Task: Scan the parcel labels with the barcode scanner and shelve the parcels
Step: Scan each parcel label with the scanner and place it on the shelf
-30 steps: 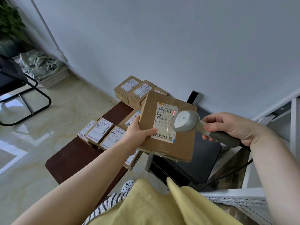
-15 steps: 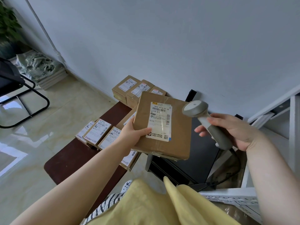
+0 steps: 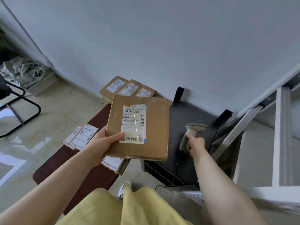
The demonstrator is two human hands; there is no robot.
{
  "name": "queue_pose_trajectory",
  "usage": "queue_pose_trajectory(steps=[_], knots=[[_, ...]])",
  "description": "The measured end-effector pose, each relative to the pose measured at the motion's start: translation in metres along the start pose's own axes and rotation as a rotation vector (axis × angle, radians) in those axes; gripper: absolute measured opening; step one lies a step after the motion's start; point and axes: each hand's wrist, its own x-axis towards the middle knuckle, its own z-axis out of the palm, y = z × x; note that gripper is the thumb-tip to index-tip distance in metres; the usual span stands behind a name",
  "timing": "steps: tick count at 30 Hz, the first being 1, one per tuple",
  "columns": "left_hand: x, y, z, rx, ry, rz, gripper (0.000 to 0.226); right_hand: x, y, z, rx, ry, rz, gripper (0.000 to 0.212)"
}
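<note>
A person's left hand (image 3: 99, 143) grips a labelled brown parcel (image 3: 138, 127) at centre frame while the right hand (image 3: 194, 143), at three o'clock, holds the barcode scanner (image 3: 191, 132) above the black counter (image 3: 191, 114); best set it down flat, cable clear

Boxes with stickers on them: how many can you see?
7. One parcel in the left hand; three by the wall; two on the brown table; one under the held parcel. More may be hidden behind it.
</note>
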Motion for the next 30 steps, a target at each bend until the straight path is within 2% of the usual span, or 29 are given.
queue_pose_trajectory(steps=[4, 7, 16, 21, 22, 24, 25, 28, 30], knots=[[-0.005, 0.001, 0.003, -0.016, 0.021, -0.019, 0.052, 0.020, 0.018, 0.010, -0.093, 0.038, -0.013, 0.039], [-0.007, 0.003, 0.001, -0.025, 0.034, -0.034, 0.035, 0.026, 0.026, 0.019, -0.159, 0.068, -0.032, 0.040], [-0.009, 0.004, -0.001, 0.002, 0.042, -0.044, 0.028, 0.035, 0.032, 0.024, -0.204, 0.146, -0.063, 0.059], [-0.008, 0.005, -0.001, 0.002, 0.038, -0.040, 0.024, 0.011, 0.013, 0.022, -0.303, 0.273, -0.220, 0.058], [-0.008, 0.005, -0.002, 0.003, 0.040, -0.041, 0.025, -0.002, 0.006, 0.025, -0.237, 0.230, -0.273, 0.054], [-0.007, 0.003, -0.002, 0.007, 0.041, -0.048, 0.030, -0.036, -0.006, 0.031, -0.061, -0.006, -0.295, 0.056], [-0.007, 0.003, -0.002, 0.009, 0.041, -0.049, 0.033, -0.058, -0.012, 0.033, -0.026, -0.155, -0.270, 0.066], [-0.005, 0.002, -0.004, 0.012, 0.043, -0.049, 0.044, -0.110, -0.012, 0.035, -0.131, -0.580, -0.150, 0.096], [-0.005, 0.003, -0.006, 0.049, 0.043, -0.044, 0.065, -0.126, -0.007, 0.033, -0.131, -0.705, -0.079, 0.118]])
